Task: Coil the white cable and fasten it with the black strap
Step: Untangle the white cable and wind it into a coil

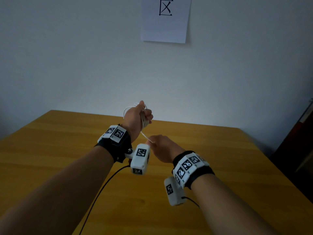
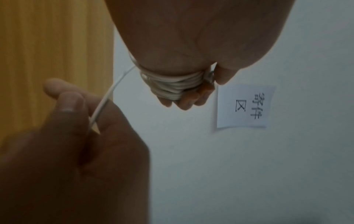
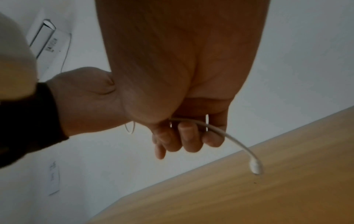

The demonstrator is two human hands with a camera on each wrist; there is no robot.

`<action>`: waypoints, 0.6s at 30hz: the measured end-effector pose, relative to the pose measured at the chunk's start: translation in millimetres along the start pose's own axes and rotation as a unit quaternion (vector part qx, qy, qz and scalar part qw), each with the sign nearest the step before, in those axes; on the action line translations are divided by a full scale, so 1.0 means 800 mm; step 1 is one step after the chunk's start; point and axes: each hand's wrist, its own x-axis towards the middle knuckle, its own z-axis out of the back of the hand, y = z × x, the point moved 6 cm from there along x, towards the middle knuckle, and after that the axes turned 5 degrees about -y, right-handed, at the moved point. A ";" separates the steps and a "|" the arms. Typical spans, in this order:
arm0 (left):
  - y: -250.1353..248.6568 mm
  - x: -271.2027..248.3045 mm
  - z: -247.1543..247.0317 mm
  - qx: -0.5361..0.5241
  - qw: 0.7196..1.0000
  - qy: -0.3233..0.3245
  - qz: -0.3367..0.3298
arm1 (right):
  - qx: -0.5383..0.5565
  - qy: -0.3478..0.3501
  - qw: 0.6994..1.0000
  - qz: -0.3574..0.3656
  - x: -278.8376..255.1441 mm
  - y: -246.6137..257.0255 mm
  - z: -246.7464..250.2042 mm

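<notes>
White cable [image 2: 173, 84] loops wind round the left hand [image 1: 135, 118]; right hand [image 1: 162, 148] pinches its tail.

A wooden table [image 1: 220, 158] with a yellow-orange top and lengthwise grain stretches under both hands and forearms, and its far edge meets the pale wall just beyond the raised left hand [image 1: 135, 117]. A thin black cord [image 1: 101, 189] (it leads from the left wrist unit) runs over the surface below the left forearm toward the near edge; whether it touches the wood cannot be told. Right of the right hand [image 1: 162, 148], the top shows only bare wood.
</notes>
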 end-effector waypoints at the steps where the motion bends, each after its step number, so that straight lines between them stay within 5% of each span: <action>1: 0.001 0.006 0.005 0.059 0.998 -0.013 -0.025 | -0.006 0.007 1.000 0.003 -0.002 0.002 0.000; 6: 0.010 0.011 0.012 0.357 0.926 0.002 -0.123 | 0.005 0.003 0.999 0.040 -0.009 0.014 0.010; 9: 0.021 0.003 0.015 0.487 0.866 0.007 -0.116 | 0.006 0.008 0.999 0.043 -0.010 0.019 0.019; 13: 0.036 -0.003 0.019 0.564 0.822 0.043 -0.061 | -0.002 -0.008 0.999 0.054 -0.016 0.024 0.041; 18: 0.054 -0.014 0.007 0.521 0.845 0.112 0.032 | -0.028 -0.022 0.997 0.063 -0.021 0.020 0.060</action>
